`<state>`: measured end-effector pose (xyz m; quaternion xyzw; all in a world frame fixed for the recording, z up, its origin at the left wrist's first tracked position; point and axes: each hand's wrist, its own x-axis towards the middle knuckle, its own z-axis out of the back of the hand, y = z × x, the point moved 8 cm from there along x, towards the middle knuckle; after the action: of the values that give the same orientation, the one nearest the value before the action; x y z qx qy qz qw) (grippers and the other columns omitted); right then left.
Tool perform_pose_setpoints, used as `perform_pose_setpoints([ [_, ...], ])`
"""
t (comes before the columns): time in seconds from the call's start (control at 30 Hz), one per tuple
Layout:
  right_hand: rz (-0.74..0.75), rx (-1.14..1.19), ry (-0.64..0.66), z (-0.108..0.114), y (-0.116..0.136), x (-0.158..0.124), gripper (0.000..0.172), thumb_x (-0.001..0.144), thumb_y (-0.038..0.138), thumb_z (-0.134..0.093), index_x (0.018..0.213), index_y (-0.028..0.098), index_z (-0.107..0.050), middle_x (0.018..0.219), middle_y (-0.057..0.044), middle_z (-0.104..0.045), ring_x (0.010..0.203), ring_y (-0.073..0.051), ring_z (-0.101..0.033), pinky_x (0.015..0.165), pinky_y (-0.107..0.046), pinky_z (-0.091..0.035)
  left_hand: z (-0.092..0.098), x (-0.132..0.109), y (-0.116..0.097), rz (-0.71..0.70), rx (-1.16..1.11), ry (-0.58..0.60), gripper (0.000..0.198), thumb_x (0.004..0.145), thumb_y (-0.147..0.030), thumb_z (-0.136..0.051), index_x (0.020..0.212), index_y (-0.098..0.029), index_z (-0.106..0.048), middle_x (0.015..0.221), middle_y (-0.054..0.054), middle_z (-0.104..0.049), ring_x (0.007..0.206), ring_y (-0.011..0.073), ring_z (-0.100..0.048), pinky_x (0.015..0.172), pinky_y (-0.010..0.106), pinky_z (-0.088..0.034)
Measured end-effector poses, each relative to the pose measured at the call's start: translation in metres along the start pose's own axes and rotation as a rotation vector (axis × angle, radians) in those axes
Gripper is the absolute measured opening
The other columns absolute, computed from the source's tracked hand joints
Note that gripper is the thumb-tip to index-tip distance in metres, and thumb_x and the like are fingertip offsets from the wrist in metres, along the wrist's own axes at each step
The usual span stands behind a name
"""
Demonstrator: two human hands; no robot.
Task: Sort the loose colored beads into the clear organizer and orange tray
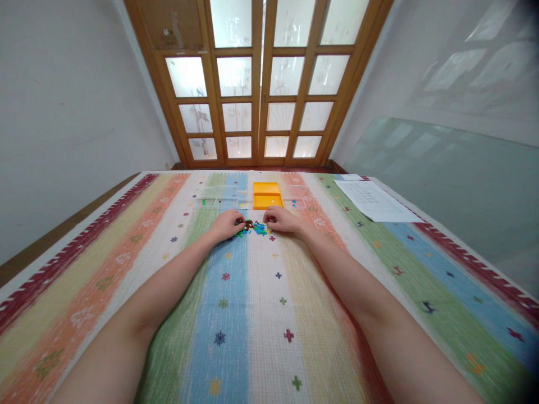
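Observation:
A pile of small coloured pieces (259, 228), blue, dark red, green and yellow, lies on the striped tablecloth between my hands. At the pile's left edge is my left hand (227, 225), thumb and fingers pinched together beside dark red and green pieces. Over its right edge, my right hand (284, 219) curls with the fingertips pressed together. Whatever either hand pinches is too small to make out. Just beyond stands a yellow two-part box (268, 189) with a tiny pale piece inside. Clear plastic trays flank it: the left tray (206, 205) holds a green piece, the right one blue pieces.
White papers (374, 200) lie at the far right of the striped tablecloth (269, 314). Behind the table are wooden doors with glass panes (259, 84). A pale glass panel (442, 196) leans by the right wall.

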<state>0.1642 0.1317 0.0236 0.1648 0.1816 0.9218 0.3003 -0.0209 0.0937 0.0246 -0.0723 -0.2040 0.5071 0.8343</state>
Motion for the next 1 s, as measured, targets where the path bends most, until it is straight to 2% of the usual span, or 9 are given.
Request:
perform_pose_setpoints([
  [0.23,-0.011,-0.001,0.011,0.0004,0.0019,0.0000,0.012,0.082,0.015,-0.063,0.088,0.017,-0.073,0.093,-0.006,-0.066,0.082,-0.018,-0.057,0.075,-0.028,-0.042,-0.0028,-0.0005,-0.0058,0.006,-0.030,0.013,0.021,0.091,-0.034,-0.064,0.099,-0.022,-0.080,0.095,0.007,-0.073,0.093,0.0232,-0.065,0.089,0.035,-0.050],
  [0.67,-0.020,0.146,0.009,-0.0025,-0.0043,-0.0005,0.012,0.088,0.020,-0.062,0.083,0.016,-0.072,0.082,-0.003,-0.066,0.076,-0.016,-0.057,0.070,-0.026,-0.042,-0.0041,0.0001,-0.0057,-0.010,-0.051,0.012,0.019,0.092,-0.029,-0.062,0.097,-0.021,-0.078,0.096,0.006,-0.071,0.095,0.0227,-0.064,0.090,0.035,-0.049],
  [0.87,0.008,0.021,0.019,-0.0040,0.0006,0.0034,0.008,0.085,0.022,-0.068,0.086,0.017,-0.074,0.088,-0.005,-0.069,0.079,-0.017,-0.058,0.074,-0.027,-0.042,-0.0044,0.0003,-0.0042,0.013,-0.039,0.019,0.019,0.092,-0.031,-0.063,0.097,-0.021,-0.079,0.098,0.007,-0.072,0.099,0.0236,-0.064,0.094,0.036,-0.049],
  [1.0,0.006,0.021,0.000,-0.0042,0.0019,0.0039,0.009,0.084,0.016,-0.065,0.085,0.017,-0.074,0.087,-0.004,-0.069,0.078,-0.017,-0.058,0.074,-0.027,-0.042,-0.0054,-0.0006,-0.0101,-0.029,-0.059,0.035,0.021,0.092,-0.030,-0.063,0.101,-0.023,-0.080,0.097,0.007,-0.072,0.096,0.0233,-0.064,0.093,0.036,-0.049],
])
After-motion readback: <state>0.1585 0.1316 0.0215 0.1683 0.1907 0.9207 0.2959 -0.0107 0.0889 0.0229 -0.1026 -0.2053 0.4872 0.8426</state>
